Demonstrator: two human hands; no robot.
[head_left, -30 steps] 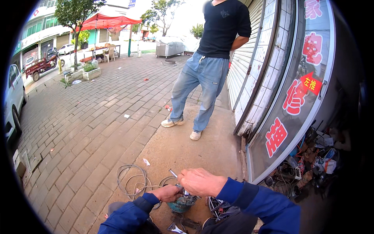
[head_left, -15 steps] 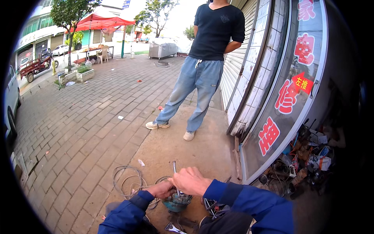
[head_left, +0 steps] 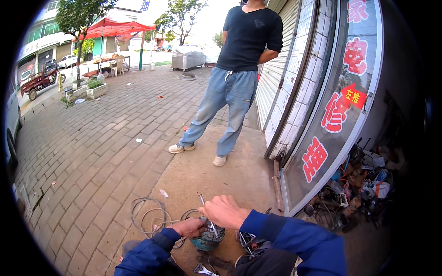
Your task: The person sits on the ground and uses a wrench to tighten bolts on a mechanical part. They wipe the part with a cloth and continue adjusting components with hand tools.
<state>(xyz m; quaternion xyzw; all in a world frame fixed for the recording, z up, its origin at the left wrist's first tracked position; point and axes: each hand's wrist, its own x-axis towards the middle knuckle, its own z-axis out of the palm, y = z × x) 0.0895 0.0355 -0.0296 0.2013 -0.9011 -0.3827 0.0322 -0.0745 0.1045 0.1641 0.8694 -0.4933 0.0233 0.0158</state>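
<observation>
Low in front of me sits a round blue-green machine body, like a small motor or pump, with metal parts on top. A slim silver metal rod tool leans over it, its top tilted left and its lower end at the machine's top. My right hand is closed around the rod's middle. At the machine's left upper side, my left hand has its fingers pinched together; what lies between them is mostly hidden. A silver wrench-like tool lies on the ground by the machine.
Coiled cable lies left of the machine. Metal tools are heaped by my right knee. A person in a dark shirt and jeans stands ahead. A glass door and a pile of parts are at right.
The rod tool has gone from nearly upright to tilted, its top leaning left. My right hand stays on it, and my left hand remains at the machine. The view has shifted slightly.
</observation>
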